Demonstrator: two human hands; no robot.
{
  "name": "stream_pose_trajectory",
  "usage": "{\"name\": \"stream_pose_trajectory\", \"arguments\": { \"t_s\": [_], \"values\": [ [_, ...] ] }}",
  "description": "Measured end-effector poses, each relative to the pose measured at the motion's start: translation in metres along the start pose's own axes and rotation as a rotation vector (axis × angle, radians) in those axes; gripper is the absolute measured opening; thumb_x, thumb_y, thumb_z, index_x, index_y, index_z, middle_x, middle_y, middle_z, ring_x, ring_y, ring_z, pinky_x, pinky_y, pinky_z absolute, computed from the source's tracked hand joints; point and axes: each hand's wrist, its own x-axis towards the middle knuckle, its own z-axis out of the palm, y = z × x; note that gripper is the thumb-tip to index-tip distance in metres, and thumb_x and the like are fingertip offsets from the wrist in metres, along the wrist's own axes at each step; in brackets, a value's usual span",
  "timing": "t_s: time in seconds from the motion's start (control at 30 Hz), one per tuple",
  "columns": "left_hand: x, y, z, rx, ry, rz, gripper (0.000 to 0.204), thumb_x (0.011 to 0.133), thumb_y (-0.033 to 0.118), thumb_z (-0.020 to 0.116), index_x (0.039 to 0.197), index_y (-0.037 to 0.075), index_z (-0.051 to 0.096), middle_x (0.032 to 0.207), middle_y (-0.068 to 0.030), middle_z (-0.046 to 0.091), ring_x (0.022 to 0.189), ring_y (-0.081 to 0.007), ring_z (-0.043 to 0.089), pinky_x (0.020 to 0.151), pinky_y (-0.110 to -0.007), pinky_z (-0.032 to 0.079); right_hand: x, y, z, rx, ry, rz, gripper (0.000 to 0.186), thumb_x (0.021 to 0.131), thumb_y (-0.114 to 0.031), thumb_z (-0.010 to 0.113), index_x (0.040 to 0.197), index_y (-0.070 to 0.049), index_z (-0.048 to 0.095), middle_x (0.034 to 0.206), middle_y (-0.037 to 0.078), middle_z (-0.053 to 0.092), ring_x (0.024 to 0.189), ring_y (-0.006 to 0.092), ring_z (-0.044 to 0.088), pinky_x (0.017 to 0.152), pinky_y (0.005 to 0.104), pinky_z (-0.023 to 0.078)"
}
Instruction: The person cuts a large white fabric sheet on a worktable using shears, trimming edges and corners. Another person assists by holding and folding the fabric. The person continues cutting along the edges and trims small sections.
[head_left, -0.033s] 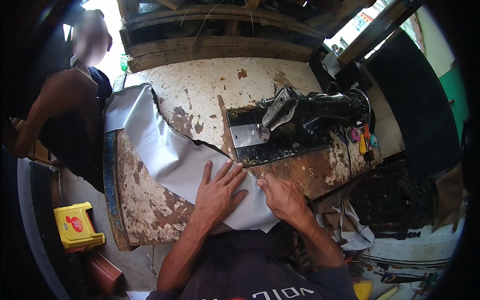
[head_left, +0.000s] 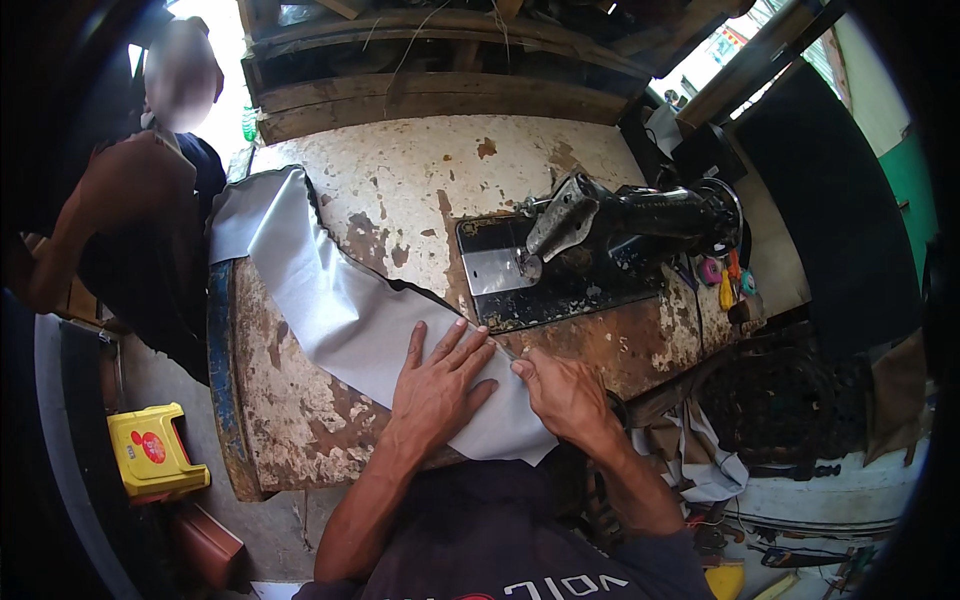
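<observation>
Peeling worn table (head_left: pixel 420 180), cluttered workshop.

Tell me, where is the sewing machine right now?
The black sewing machine sits on the worn table's right side, just beyond the right hand and the grey fabric.

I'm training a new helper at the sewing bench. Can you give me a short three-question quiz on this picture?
1. True or false: the left hand lies flat, fingers spread, on the grey sheet of material.
2. What does the right hand touch? A) the material's edge B) the yellow stool C) the sewing machine's wheel
3. Fill in: the black sewing machine stands on a worn ____ with peeling paint.

Key: 1 true; 2 A; 3 table.
</observation>
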Motion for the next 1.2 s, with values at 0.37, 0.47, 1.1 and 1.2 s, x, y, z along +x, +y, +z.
{"name": "stream_pose_trajectory", "arguments": {
  "t_s": [0.37,0.47,1.1,1.2],
  "values": [
    [0.006,-0.004,0.001,-0.032,0.008,0.001,0.052,0.101,0.043,0.069,0.147,0.018,0.066,0.162,-0.0001,0.056,0.156,-0.0229,0.043,0.132,-0.062,0.017,0.011,0.002,0.003,-0.005,-0.104,0.147,0.037,0.106,-0.034,0.062,0.101,0.000,0.076,0.092,0.030,0.074,0.092,0.0506,0.073,0.085,0.0599,0.055],
    [0.006,-0.004,0.001,-0.039,0.004,-0.002,0.052,0.101,0.042,0.069,0.147,0.018,0.066,0.162,0.0000,0.056,0.156,-0.0227,0.043,0.132,-0.062,0.016,0.013,0.001,0.002,-0.023,-0.109,0.121,0.037,0.105,-0.033,0.063,0.099,0.001,0.076,0.092,0.030,0.074,0.093,0.0503,0.073,0.086,0.0593,0.055],
    [0.005,-0.005,0.004,-0.037,-0.001,-0.005,0.053,0.102,0.044,0.067,0.149,0.019,0.065,0.163,-0.0002,0.055,0.157,-0.0219,0.041,0.132,-0.061,0.015,0.019,0.006,0.002,0.024,-0.161,0.220,0.040,0.103,-0.038,0.065,0.090,-0.002,0.078,0.071,0.016,0.074,0.073,0.0358,0.075,0.075,0.0493,0.056],
    [0.004,-0.005,0.004,-0.034,0.004,0.001,0.053,0.102,0.044,0.067,0.149,0.019,0.065,0.163,-0.0001,0.054,0.157,-0.0219,0.041,0.132,-0.061,0.015,0.017,0.008,0.004,0.051,-0.127,0.186,0.042,0.104,-0.038,0.065,0.087,-0.002,0.077,0.065,0.010,0.071,0.066,0.0292,0.074,0.071,0.0454,0.056]
  ]
}}
